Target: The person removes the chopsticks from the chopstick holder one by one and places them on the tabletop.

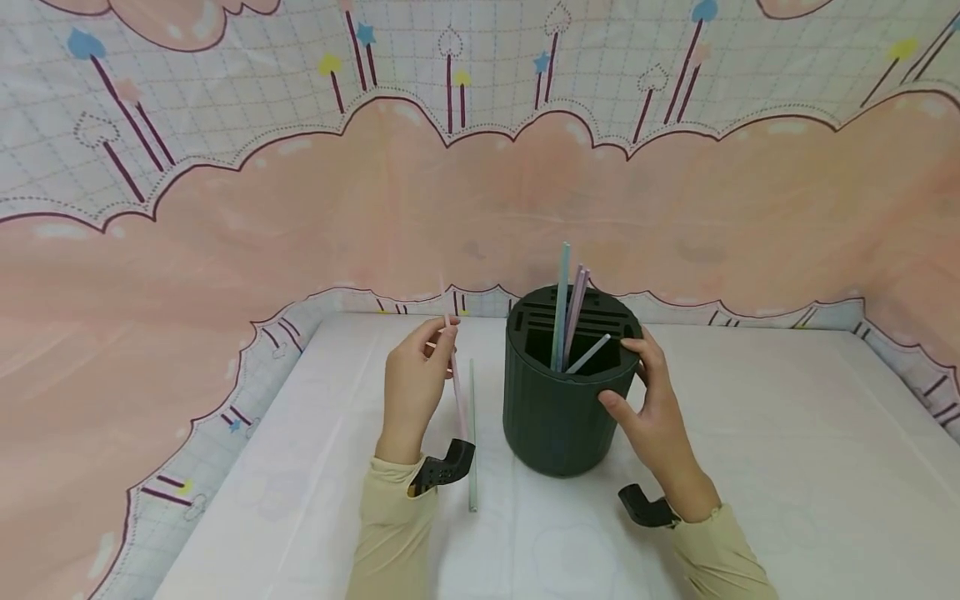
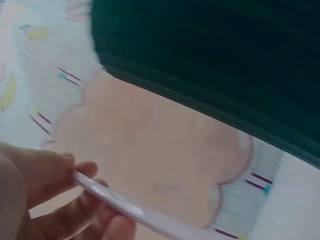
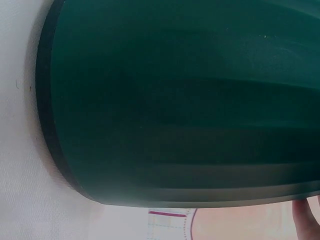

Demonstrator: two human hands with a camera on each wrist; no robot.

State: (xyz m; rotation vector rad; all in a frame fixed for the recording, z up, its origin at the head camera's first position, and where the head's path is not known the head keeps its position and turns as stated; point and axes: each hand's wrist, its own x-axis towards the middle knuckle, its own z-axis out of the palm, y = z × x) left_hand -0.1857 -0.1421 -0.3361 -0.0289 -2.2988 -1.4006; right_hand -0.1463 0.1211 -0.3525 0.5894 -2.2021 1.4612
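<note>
My left hand (image 1: 422,379) pinches a pale pink straw (image 1: 458,400) between thumb and fingers, left of a dark green, ribbed utensil holder (image 1: 558,425). In the left wrist view the pink straw (image 2: 130,206) slants down to the right from the fingertips. My right hand (image 1: 654,417) grips the holder's right side near the rim, thumb in front. Several straws lean in its front opening, among them a blue-green straw (image 1: 561,308) and a lower pale blue straw (image 1: 588,354). The holder's wall (image 3: 175,100) fills most of the right wrist view.
A pale green straw (image 1: 472,475) lies on the white table (image 1: 285,517) between my left forearm and the holder. Slots (image 1: 577,310) cross the back of the holder's top. A pink printed cloth (image 1: 360,217) hangs behind the table.
</note>
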